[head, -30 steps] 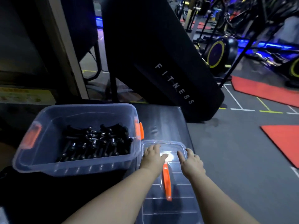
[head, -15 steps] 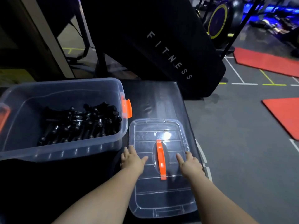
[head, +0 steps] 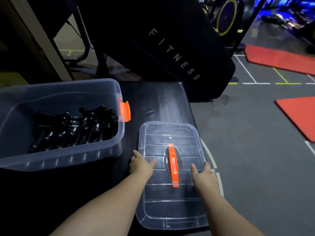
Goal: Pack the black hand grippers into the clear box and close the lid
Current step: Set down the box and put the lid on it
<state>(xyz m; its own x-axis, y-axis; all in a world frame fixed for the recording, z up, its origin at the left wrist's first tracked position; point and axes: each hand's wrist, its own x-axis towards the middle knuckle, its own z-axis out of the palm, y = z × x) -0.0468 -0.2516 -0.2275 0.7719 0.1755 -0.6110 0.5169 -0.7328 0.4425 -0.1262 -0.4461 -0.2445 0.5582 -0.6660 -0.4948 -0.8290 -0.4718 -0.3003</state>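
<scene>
The clear box [head: 109,150] stands open on the left of a black padded bench, with several black hand grippers [head: 76,128] piled inside. An orange latch [head: 125,110] hangs on its right end. The clear lid [head: 170,206] with an orange handle [head: 173,165] lies flat on the bench to the right of the box. My left hand [head: 141,165] grips the lid's left edge, thumb on top. On the lid's right edge sits my right hand [head: 204,175], thumb on top and fingers curled over the rim.
The black bench [head: 162,103] ends just right of the lid, with grey gym floor [head: 247,150] beyond. A slanted black panel marked FITNESS [head: 173,53] rises behind the bench. Red mats [head: 300,116] and exercise machines lie to the right and back.
Both hands slid back from the lid's far end to its two side edges and took hold there. The view tilted down, so the whole lid shows.
</scene>
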